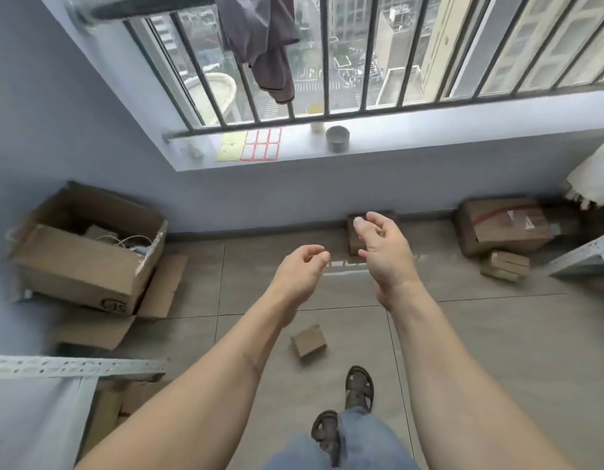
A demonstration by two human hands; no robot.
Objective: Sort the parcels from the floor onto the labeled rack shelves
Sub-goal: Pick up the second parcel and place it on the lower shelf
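Note:
Both my arms reach forward over the tiled floor. My left hand (299, 274) is empty, fingers loosely curled and apart. My right hand (385, 251) is also empty with fingers spread, partly hiding a brown parcel (353, 240) that stands against the far wall. A small cardboard parcel (309, 341) lies on the floor below my hands, near my sandalled feet. At the right, a large taped parcel (504, 225) rests by the wall with a small flat parcel (505, 265) in front of it. A grey rack shelf (73, 366) shows at the lower left, another rack edge (585, 257) at the right.
An open cardboard box (87, 252) with wires inside sits at the left on flattened cardboard (100, 329). The windowsill holds label sheets (261, 144), a yellow sheet, a cup and a grey tin (337, 137). Dark cloth hangs on the window bars. More cardboard lies under the left rack.

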